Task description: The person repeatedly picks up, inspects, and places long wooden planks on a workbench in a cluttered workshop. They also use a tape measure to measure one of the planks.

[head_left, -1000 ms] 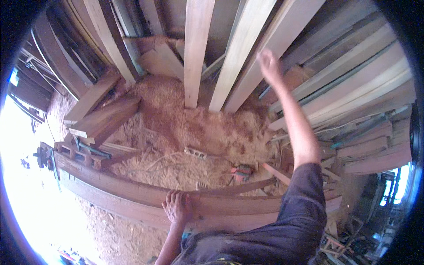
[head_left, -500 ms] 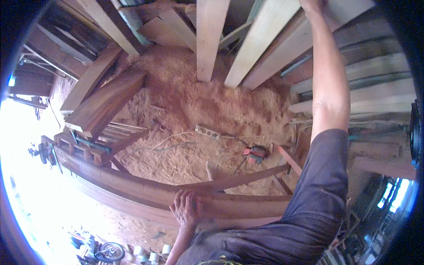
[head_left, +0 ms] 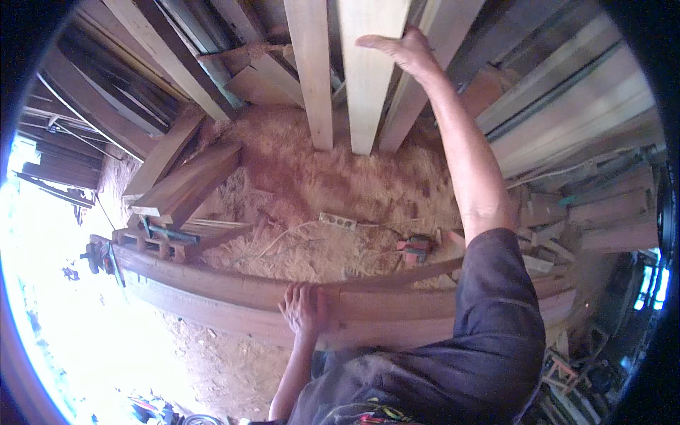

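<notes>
My left hand (head_left: 303,309) lies on top of a long wooden beam (head_left: 397,304) in front of me, its fingers slightly spread. My right arm reaches far forward. There my right hand (head_left: 411,57) holds the right edge of a pale wooden board (head_left: 365,92), the thumb laid across its face and the other fingers mostly hidden at the edge. Another light board (head_left: 313,78) stands to its left, and a browner board (head_left: 425,78) stands close to its right.
Sawdust (head_left: 283,191) covers the floor beyond the beam. A socket strip (head_left: 338,221) with cables and a red and black power tool (head_left: 414,246) lie on it. Thick timbers (head_left: 188,184) are stacked at left. More boards (head_left: 567,106) lean at right.
My view has shifted, so the boards and my right hand appear further left and more of the hand shows. My left hand stays on the beam.
</notes>
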Motion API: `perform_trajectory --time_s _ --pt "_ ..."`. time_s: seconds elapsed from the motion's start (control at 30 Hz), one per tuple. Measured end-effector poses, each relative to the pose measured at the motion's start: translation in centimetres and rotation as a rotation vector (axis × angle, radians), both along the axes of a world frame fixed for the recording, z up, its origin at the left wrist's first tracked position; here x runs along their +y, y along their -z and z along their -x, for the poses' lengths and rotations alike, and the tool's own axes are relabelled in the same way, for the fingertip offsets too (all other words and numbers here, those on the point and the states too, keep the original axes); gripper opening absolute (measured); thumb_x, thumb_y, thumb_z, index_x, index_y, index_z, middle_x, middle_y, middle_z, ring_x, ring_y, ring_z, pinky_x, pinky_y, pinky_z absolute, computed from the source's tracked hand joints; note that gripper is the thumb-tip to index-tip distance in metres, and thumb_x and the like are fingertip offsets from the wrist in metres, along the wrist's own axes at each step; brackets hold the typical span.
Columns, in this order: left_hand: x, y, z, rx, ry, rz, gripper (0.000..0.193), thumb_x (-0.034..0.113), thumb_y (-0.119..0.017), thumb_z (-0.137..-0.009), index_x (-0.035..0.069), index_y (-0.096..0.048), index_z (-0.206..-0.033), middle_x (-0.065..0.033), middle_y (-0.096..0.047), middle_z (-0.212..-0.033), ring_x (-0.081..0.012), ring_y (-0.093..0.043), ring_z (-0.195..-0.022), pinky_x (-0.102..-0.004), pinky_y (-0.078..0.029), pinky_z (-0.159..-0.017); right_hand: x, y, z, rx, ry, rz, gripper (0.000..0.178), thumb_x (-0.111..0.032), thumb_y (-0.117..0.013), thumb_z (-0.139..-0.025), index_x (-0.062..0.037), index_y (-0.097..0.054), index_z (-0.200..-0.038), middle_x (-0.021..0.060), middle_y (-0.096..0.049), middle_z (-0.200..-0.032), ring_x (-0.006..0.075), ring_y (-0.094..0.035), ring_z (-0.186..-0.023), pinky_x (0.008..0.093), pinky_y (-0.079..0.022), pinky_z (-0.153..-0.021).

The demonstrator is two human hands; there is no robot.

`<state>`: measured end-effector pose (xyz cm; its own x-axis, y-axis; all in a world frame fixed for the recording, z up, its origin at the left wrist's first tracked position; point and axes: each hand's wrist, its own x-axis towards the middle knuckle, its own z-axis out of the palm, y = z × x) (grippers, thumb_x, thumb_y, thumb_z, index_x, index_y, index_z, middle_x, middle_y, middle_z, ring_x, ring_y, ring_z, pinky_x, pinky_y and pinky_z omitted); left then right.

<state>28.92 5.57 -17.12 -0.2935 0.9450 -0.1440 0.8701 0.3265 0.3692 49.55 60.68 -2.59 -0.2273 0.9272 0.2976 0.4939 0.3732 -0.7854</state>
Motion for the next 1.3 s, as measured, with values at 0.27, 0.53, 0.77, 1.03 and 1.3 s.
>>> perform_trajectory --time_s 0.27,0.53,0.77,1.03,1.3 --pt "4.3 -5.0 2.3 -0.901 -0.402 -0.429 0.052 0.038 -0.067 -0.098 0.003 -0.060 -0.136 -0.0164 -0.063 -0.133 -0.0321 -0.058 -0.126 -0.0508 -0.042 -0.109 -16.3 1.0 6.1 -0.141 -0.061 0.174 0.061 -0.051 -0.093 -0.070 -0.0059 -0.077 -0.109 0.0109 -0.077 -0.095 0.0243 -0.074 -0.091 0.0384 -0.058 -0.083" --pt "4.3 -24.3 15.8 -1.081 -0.190 -1.363 0.074 0.060 -0.040 -0.105 0.001 -0.039 -0.149 -0.0185 -0.050 -0.146 -0.0337 -0.048 -0.136 -0.0519 -0.038 -0.115 -32.0 5.3 14.4 -0.082 -0.362 -0.274 0.048 -0.020 -0.089 -0.073 -0.0127 -0.072 -0.118 0.0133 -0.068 -0.110 0.0349 -0.067 -0.101 0.0438 -0.054 -0.086" --pt "-5.1 -16.8 16.6 -1.289 -0.272 -1.520 0.039 0.037 -0.046 -0.109 0.010 -0.048 -0.136 -0.0096 -0.058 -0.102 -0.0263 -0.059 -0.103 -0.0477 -0.044 -0.109 -41.8 10.7 14.5 -0.277 -0.442 -0.116 0.065 -0.004 -0.078 -0.068 -0.0167 -0.066 -0.130 0.0123 -0.061 -0.116 0.0369 -0.060 -0.112 0.0481 -0.049 -0.096" --pt "-10.1 -15.3 14.1 -1.286 -0.278 -1.466 0.041 0.041 -0.061 -0.101 0.004 -0.057 -0.120 -0.0115 -0.062 -0.078 -0.0309 -0.064 -0.085 -0.0537 -0.047 -0.097 -42.8 13.6 13.1 -0.329 -0.509 -0.069 0.049 -0.026 -0.070 -0.089 -0.0057 -0.062 -0.133 0.0160 -0.059 -0.127 0.0375 -0.058 -0.120 0.0470 -0.048 -0.102" --pt "-7.2 -15.8 14.7 -1.275 -0.140 -1.655 0.037 0.035 -0.059 -0.103 0.000 -0.059 -0.115 -0.0169 -0.065 -0.077 -0.0327 -0.064 -0.072 -0.0533 -0.052 -0.086 -38.6 20.7 11.0 -0.306 -0.526 0.045 0.053 -0.020 -0.067 -0.091 0.0008 -0.060 -0.139 0.0225 -0.061 -0.141 0.0392 -0.053 -0.135 0.0450 -0.042 -0.114"
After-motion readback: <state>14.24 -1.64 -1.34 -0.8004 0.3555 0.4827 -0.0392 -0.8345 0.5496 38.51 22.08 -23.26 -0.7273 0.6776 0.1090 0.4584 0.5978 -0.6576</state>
